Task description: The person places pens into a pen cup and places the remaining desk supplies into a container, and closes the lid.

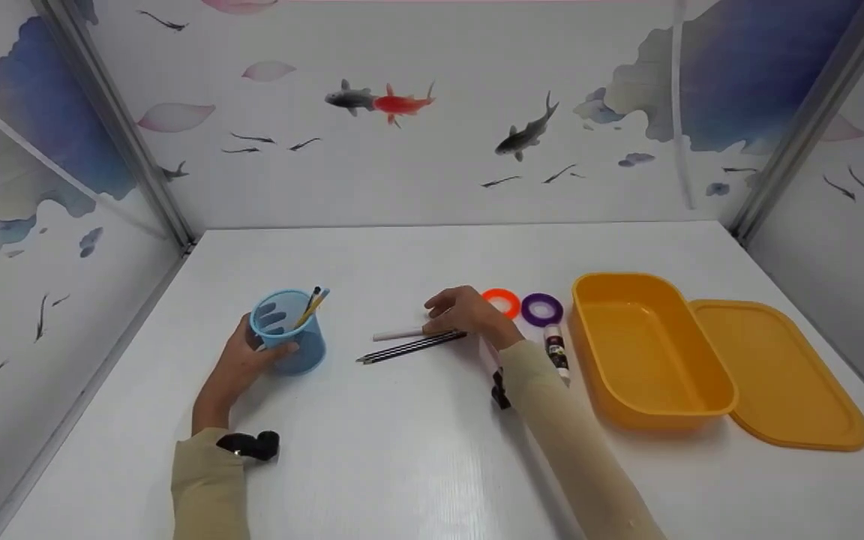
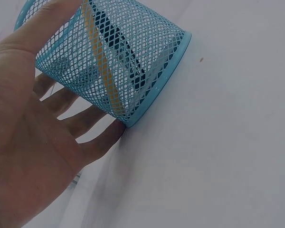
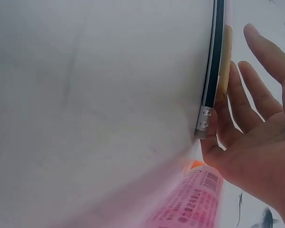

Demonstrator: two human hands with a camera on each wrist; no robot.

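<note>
My left hand [image 1: 241, 367] grips a light blue mesh pen holder [image 1: 304, 356], thumb on the near side and fingers round the far side. Inside it lean a yellow pencil [image 2: 102, 61] and a dark, slim one [image 2: 121, 45]. My right hand [image 1: 469, 315] is over the right end of a pale pen [image 1: 394, 335], its fingers loosely extended. Dark striped pencils [image 1: 406, 350] lie side by side beneath that hand. In the right wrist view, the fingers are beside an eraser-tipped pencil [image 3: 211, 71] and do not visibly close round it.
Right of the right hand lie an orange tape ring [image 1: 502, 303], a purple tape ring [image 1: 542, 309] and a small white bottle with a dark label [image 1: 556, 351]. A pink printed tube [image 3: 192, 199] is near that wrist. Farther right are a yellow box [image 1: 642, 352] and its lid [image 1: 792, 375].
</note>
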